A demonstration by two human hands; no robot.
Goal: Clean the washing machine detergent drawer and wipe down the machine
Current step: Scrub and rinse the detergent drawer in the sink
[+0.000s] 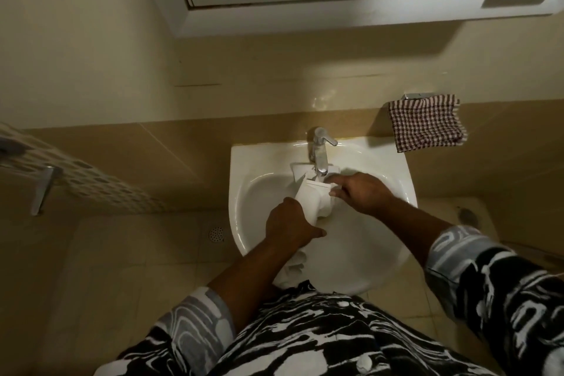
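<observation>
Person leaning over a white basin (351, 253) in a dim tiled bathroom, seen from above, and holding a white detergent drawer (314, 200) over the bowl with both hands; the left hand (288, 227) is wrapping its curled fingers round the drawer's lower end, near the body; the right hand (361, 194) is pinching the upper edge from the right, fingers bent onto the plastic; the drawer's long axis is running slantwise from the left hand up and away toward the tap (319, 149), so its open end is sitting just under the spout; whether water is flowing is too dim to tell; a second white piece (297, 169) is lying in the bowl behind the drawer, just left of the spout; a white fold (291, 272), cloth or plastic I cannot tell, is hanging below the left wrist at the near rim; a checked cloth (425, 123) is hanging on the wall to the right; the right hand is lying nearer the tap lever, so it is probably the one to work the water, while the left is bearing the drawer's weight.
</observation>
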